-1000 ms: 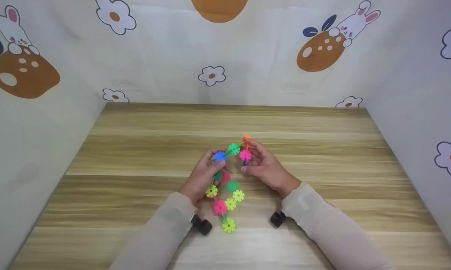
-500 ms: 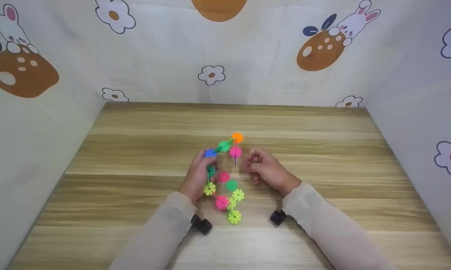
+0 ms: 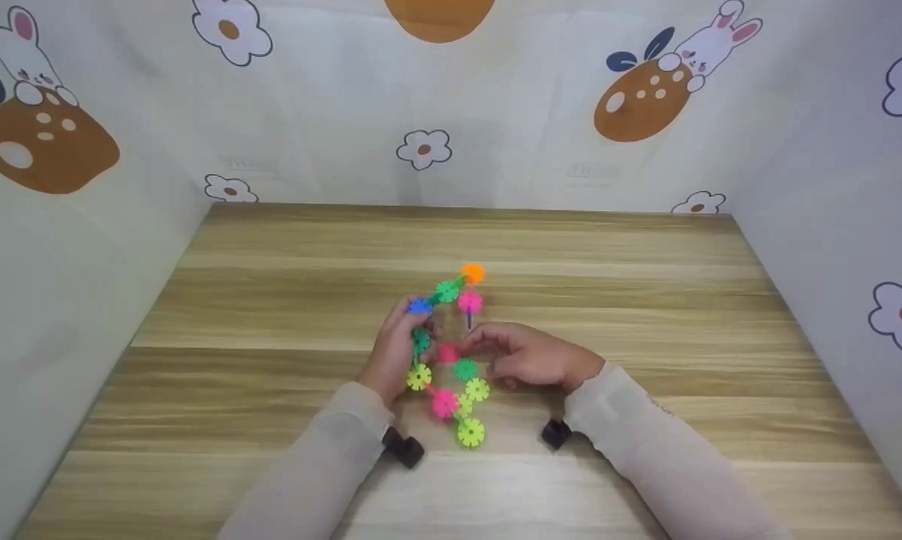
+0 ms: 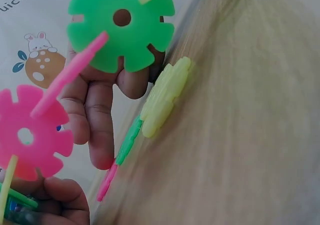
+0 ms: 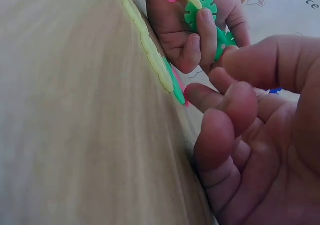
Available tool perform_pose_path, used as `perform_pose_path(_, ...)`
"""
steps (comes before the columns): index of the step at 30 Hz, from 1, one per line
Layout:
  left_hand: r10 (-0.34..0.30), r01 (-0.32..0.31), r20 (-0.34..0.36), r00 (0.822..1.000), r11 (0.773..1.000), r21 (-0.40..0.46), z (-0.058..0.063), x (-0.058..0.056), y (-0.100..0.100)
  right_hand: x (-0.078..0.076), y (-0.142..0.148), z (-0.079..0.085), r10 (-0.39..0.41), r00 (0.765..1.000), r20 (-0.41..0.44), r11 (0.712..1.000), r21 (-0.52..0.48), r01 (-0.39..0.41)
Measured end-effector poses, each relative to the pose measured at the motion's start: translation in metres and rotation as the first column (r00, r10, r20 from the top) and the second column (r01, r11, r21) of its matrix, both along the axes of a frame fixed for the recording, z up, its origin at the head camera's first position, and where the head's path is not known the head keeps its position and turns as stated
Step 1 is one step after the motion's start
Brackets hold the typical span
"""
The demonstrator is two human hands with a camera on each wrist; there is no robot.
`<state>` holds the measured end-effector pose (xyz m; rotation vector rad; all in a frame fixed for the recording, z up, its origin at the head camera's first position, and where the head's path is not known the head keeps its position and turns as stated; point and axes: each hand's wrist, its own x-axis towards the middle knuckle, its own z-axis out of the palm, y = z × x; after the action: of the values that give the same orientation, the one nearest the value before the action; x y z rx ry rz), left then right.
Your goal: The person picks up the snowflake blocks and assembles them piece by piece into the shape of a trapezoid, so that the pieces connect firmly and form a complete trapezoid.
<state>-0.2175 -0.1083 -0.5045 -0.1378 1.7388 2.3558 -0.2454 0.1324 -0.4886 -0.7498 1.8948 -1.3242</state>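
My left hand (image 3: pixel 391 349) grips a chain of interlocking snowflake discs (image 3: pixel 446 292) by its blue disc (image 3: pixel 421 307). An orange disc (image 3: pixel 473 274) forms the chain's far end, with a pink disc (image 3: pixel 470 302) and a purple one seen edge-on hanging from it. The lower end carries a yellow disc (image 3: pixel 471 433). My right hand (image 3: pixel 537 356) holds nothing; its index fingertip is right at a loose pink disc (image 3: pixel 448 352) on the table. In the right wrist view, the other fingers (image 5: pixel 215 140) are loosely bent.
Beside the pink disc, a loose green disc (image 3: pixel 466 370) and yellow discs (image 3: pixel 477 389) lie in a row on the wood-grain table (image 3: pixel 646 300). The chain's lower end partly overlaps that row. Printed cloth walls (image 3: pixel 496 97) enclose the back and sides.
My right hand has let go of the chain's purple end and moved down to the loose pink disc. My left hand has shifted the chain slightly left, its lower end swinging right.
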Motion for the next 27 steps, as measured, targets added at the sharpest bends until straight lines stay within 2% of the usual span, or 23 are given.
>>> perform_pose_path(6,-0.012,0.013,-0.033,0.999,0.999,0.029,-0.001,0.0,0.001,-0.004,0.002,0.0,-0.126,0.991,-0.048,0.992,0.01,0.127)
perform_pose_path(9,-0.012,0.013,-0.035,0.999,1.0,0.027,-0.002,0.001,0.001,-0.005,0.003,-0.002,-0.147,0.987,-0.057,0.989,0.013,0.148)
perform_pose_path(12,-0.009,0.01,-0.023,1.0,1.0,0.02,-0.002,0.001,0.001,-0.005,0.002,-0.003,-0.139,0.986,-0.096,0.989,0.042,0.143)
perform_pose_path(14,-0.01,0.01,-0.018,1.0,1.0,0.017,-0.002,0.0,0.001,-0.003,0.001,-0.003,-0.124,0.978,-0.168,0.986,0.086,0.14)
perform_pose_path(18,-0.01,0.01,-0.011,1.0,1.0,0.014,-0.001,0.0,0.001,0.001,-0.003,0.001,-0.086,0.941,-0.326,0.969,0.192,0.155)
perform_pose_path(20,-0.009,0.009,-0.004,1.0,1.0,0.014,-0.001,0.0,0.001,0.003,-0.005,0.003,-0.072,0.924,-0.375,0.96,0.224,0.166)
perform_pose_path(27,-0.01,0.01,0.01,1.0,1.0,0.01,0.0,-0.001,0.001,0.005,-0.008,0.007,-0.062,0.908,-0.415,0.953,0.244,0.177)
